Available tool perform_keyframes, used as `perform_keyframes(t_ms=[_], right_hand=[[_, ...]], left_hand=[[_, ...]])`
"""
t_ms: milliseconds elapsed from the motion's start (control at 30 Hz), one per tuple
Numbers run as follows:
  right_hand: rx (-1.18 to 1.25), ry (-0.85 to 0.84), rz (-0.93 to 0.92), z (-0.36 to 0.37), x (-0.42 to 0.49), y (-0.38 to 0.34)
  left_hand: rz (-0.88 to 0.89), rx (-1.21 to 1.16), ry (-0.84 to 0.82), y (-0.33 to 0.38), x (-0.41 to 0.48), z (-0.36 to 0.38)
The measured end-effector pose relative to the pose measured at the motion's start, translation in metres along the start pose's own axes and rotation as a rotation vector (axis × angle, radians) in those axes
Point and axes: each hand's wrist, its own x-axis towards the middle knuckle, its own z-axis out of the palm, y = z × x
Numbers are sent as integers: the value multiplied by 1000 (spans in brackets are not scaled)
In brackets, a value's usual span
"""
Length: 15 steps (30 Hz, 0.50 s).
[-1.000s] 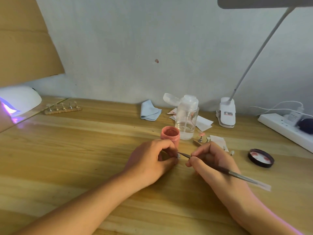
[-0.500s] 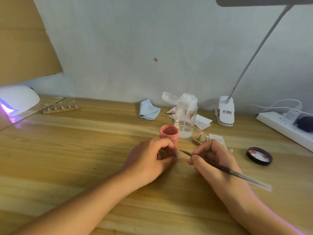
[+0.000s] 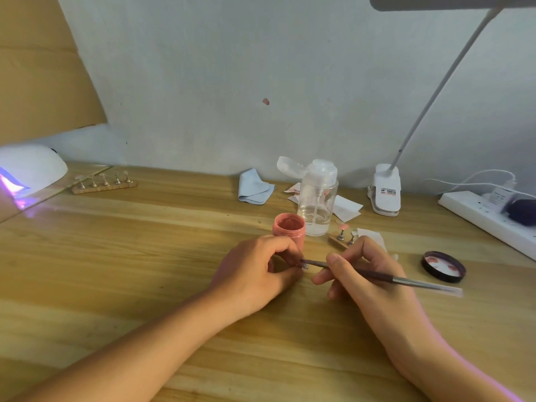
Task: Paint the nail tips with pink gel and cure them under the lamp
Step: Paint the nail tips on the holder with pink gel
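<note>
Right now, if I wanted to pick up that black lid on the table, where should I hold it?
Probably by its outer rim, coming straight down and pinching opposite edges. The black lid lies flat with its inside facing up and smeared pink, so touching inside would get messy. Nothing crowds it on the table.

No legible text — lamp label [image 3: 387,191] blurred

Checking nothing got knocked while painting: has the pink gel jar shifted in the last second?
No. The pink gel jar stands just left of and in front of the clear pump bottle, exactly as in the earlier pictures.
</note>
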Motion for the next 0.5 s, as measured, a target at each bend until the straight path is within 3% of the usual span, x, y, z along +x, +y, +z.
perform_keyframes(t_ms=[367,500], right_hand=[[-37,12,-22,-1,0,1],[71,75,-48,-2,-1,0]], left_hand=[[-4,-3,-8,-1,0,0],[-10,-8,-21,-1,0,-1]])
